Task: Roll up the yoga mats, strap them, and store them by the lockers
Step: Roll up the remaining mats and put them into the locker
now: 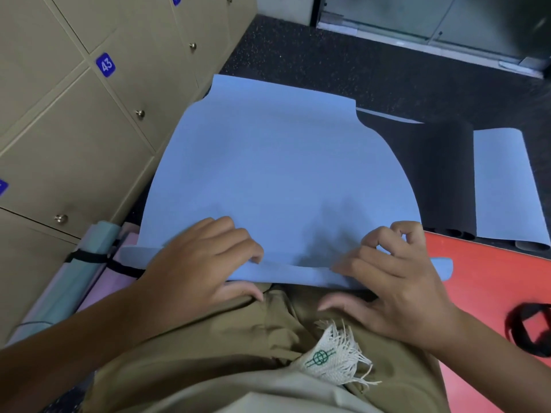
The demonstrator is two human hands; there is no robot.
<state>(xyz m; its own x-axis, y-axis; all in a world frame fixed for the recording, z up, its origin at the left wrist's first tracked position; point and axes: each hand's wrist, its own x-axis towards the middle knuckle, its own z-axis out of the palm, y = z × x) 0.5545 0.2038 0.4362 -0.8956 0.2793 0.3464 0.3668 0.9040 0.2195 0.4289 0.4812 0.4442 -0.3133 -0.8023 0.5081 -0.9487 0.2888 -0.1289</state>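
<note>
A big blue mat (277,174) lies flat on the dark floor (328,55), running from the person's lap out toward 12 o'clock. Its near edge is folded over into a small first turn. The left hand (202,260) sits at 7 o'clock on that fold, with its fingers curled over the top and the thumb under the edge, so it grips the mat. The right hand (396,275) sits at 5 o'clock on the same fold; some fingers press down on it and the upper ones are bent, and it looks like they pinch the edge too. To do this step well, I think both hands should push away together, at the same speed, so the roll stays straight. Keep the first turn small and tight, or the whole roll will be fat and loose. Slide the hands out toward the two ends now and then to keep the sides even. The lockers (74,114) stand at 10 o'clock; their doors are closed, so what is inside cannot be seen. At 8 o'clock, beside the lockers, rolled mats (86,263) lie with black straps around them. A black strap (527,329) waits on the red mat (483,287) at 4 o'clock. Another blue mat (504,186) lies at 3 o'clock, not rolled yet.
</note>
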